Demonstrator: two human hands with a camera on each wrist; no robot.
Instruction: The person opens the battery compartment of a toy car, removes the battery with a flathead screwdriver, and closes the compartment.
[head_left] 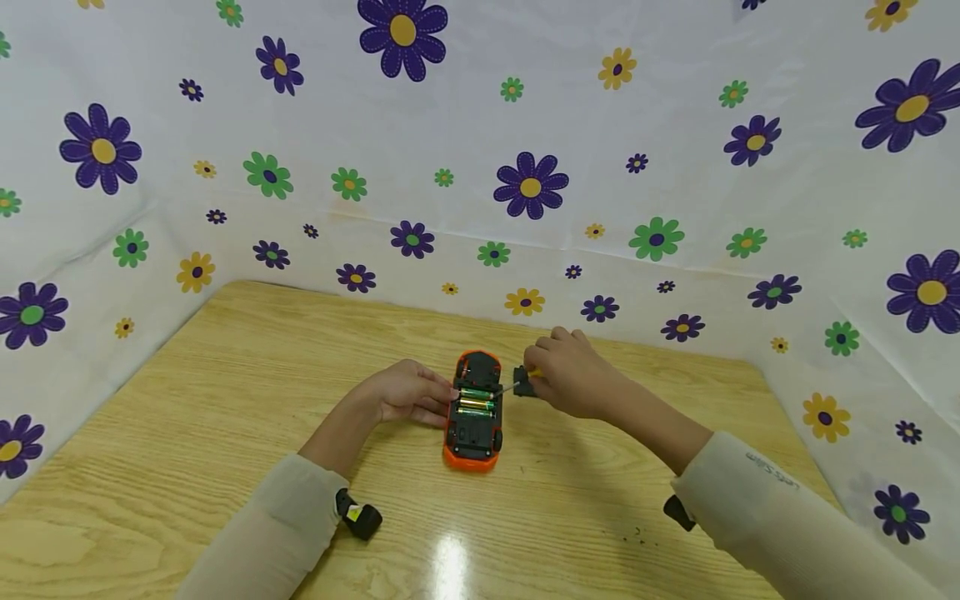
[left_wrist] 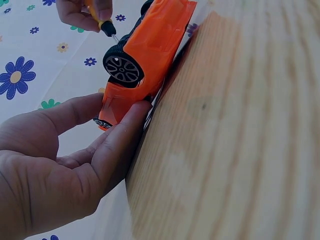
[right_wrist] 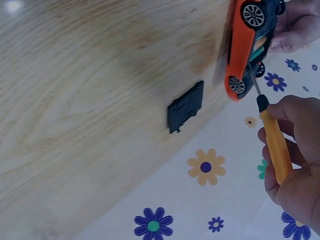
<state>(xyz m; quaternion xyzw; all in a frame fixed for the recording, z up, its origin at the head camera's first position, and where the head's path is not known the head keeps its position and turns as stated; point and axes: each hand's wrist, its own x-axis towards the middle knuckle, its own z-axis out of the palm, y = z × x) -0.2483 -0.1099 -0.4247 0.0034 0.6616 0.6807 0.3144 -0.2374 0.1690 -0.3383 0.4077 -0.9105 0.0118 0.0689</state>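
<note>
- A wooden table underneath.
- On it, an orange toy car lies wheels-up, maybe so its belly shows.
- The left hand pinches its side, I guess to steady it.
- The right hand grips a yellow screwdriver, tip at the belly.
- Beside the car, a black battery cover.
- Three batteries in the belly.

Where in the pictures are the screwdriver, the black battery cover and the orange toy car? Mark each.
Screwdriver [right_wrist: 275, 143]: right wrist view, on its handle.
Black battery cover [right_wrist: 186, 106]: right wrist view, mid-face.
Orange toy car [left_wrist: 153, 52]: left wrist view, on its bodywork.
</note>
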